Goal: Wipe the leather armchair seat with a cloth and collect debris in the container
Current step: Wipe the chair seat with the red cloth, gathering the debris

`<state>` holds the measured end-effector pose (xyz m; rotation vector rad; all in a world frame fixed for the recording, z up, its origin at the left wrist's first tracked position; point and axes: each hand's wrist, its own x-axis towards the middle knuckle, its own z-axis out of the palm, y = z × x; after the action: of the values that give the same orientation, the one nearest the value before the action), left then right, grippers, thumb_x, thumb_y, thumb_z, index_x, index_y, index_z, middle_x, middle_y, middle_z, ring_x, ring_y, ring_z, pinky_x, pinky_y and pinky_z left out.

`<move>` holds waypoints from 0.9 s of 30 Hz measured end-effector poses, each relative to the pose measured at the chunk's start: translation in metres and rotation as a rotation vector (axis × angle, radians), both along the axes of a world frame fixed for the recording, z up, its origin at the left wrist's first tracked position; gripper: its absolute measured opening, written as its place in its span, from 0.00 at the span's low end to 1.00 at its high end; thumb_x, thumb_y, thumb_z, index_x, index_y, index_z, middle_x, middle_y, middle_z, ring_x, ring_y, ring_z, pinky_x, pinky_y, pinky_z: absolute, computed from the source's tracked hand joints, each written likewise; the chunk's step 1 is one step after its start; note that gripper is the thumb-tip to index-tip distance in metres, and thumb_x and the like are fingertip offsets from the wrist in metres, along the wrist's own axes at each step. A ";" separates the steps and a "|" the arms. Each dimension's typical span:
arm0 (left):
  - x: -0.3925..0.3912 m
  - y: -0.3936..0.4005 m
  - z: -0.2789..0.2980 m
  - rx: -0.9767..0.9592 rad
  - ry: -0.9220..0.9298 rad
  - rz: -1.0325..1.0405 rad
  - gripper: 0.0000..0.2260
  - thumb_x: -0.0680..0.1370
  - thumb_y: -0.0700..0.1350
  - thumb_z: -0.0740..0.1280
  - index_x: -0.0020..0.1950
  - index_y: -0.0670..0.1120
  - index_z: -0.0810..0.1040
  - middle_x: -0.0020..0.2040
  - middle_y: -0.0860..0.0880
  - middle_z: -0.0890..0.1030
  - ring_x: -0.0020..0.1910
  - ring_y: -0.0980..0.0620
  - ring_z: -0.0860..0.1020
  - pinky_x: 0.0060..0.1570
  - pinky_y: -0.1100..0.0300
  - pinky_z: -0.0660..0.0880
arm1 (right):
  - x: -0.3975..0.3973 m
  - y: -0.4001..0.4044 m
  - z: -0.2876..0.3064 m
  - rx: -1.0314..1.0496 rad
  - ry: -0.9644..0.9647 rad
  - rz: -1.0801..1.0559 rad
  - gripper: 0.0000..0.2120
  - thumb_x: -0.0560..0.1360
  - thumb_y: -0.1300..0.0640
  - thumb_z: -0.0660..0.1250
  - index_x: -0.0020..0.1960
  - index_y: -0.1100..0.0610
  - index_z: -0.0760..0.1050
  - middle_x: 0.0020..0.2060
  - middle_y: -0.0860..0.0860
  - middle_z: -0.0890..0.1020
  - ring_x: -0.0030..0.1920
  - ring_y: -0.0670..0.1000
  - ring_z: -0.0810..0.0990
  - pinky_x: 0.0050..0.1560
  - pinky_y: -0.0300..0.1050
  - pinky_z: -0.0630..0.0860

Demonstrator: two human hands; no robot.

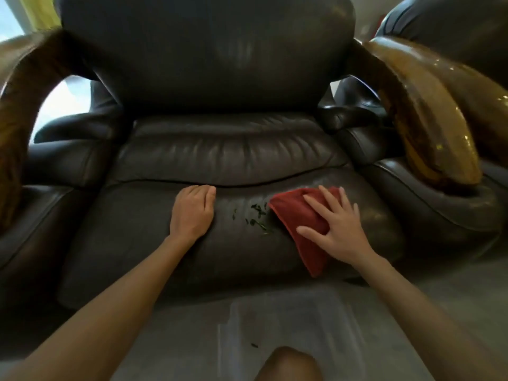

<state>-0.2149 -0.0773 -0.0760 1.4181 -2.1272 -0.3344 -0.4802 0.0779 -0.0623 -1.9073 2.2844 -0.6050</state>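
Note:
A dark brown leather armchair seat fills the middle of the head view. My right hand lies flat, fingers spread, pressing a red cloth onto the right part of the seat. Small green debris bits lie on the leather just left of the cloth. Resting on the seat left of the debris is my left hand, fingers curled under and holding nothing. A clear plastic container sits on the floor below the seat's front edge, with one green speck in it.
Glossy wooden armrests curve on the left and right. The tall backrest rises behind the seat. A second leather chair stands at the far right. My knee shows at the bottom edge. The floor is grey.

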 end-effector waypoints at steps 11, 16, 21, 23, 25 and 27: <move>-0.006 0.001 -0.001 -0.053 -0.121 0.039 0.17 0.81 0.47 0.54 0.60 0.40 0.78 0.59 0.42 0.81 0.61 0.45 0.76 0.63 0.52 0.68 | -0.012 0.003 -0.024 -0.222 0.066 0.079 0.34 0.68 0.32 0.58 0.69 0.46 0.66 0.71 0.52 0.69 0.73 0.62 0.59 0.66 0.64 0.65; -0.010 0.004 0.002 -0.086 -0.229 0.053 0.17 0.81 0.48 0.54 0.61 0.41 0.77 0.58 0.42 0.81 0.59 0.44 0.76 0.62 0.50 0.69 | 0.007 -0.010 -0.029 -0.288 0.067 0.037 0.31 0.69 0.34 0.59 0.68 0.48 0.69 0.68 0.52 0.73 0.71 0.62 0.63 0.66 0.62 0.65; -0.011 0.003 0.001 -0.118 -0.395 0.092 0.17 0.81 0.50 0.53 0.57 0.43 0.77 0.57 0.44 0.81 0.58 0.44 0.76 0.58 0.50 0.70 | 0.037 -0.035 -0.024 -0.318 -0.041 0.046 0.24 0.70 0.40 0.62 0.64 0.49 0.71 0.63 0.50 0.78 0.69 0.59 0.67 0.66 0.59 0.63; -0.011 0.003 0.001 -0.125 -0.437 0.109 0.18 0.81 0.51 0.52 0.56 0.43 0.77 0.56 0.44 0.81 0.57 0.44 0.76 0.56 0.49 0.70 | 0.040 -0.039 -0.021 -0.343 -0.164 0.022 0.20 0.71 0.43 0.63 0.60 0.49 0.73 0.59 0.50 0.80 0.66 0.57 0.70 0.64 0.55 0.63; -0.012 0.002 0.001 -0.127 -0.461 0.120 0.18 0.81 0.52 0.51 0.55 0.44 0.77 0.56 0.45 0.81 0.57 0.44 0.76 0.55 0.49 0.70 | 0.038 -0.040 -0.016 -0.374 -0.293 -0.012 0.18 0.71 0.44 0.63 0.58 0.50 0.74 0.54 0.49 0.80 0.62 0.55 0.73 0.60 0.51 0.64; -0.012 0.002 0.000 -0.107 -0.472 0.120 0.20 0.81 0.53 0.50 0.56 0.44 0.77 0.57 0.45 0.81 0.59 0.44 0.76 0.56 0.48 0.71 | 0.036 -0.042 -0.010 -0.390 -0.379 -0.044 0.16 0.71 0.44 0.63 0.55 0.49 0.75 0.47 0.45 0.75 0.57 0.54 0.74 0.57 0.51 0.65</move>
<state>-0.2268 -0.0750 -0.0756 1.6760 -2.3616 0.1788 -0.4439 0.0363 -0.0719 -1.6909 2.0778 -1.3717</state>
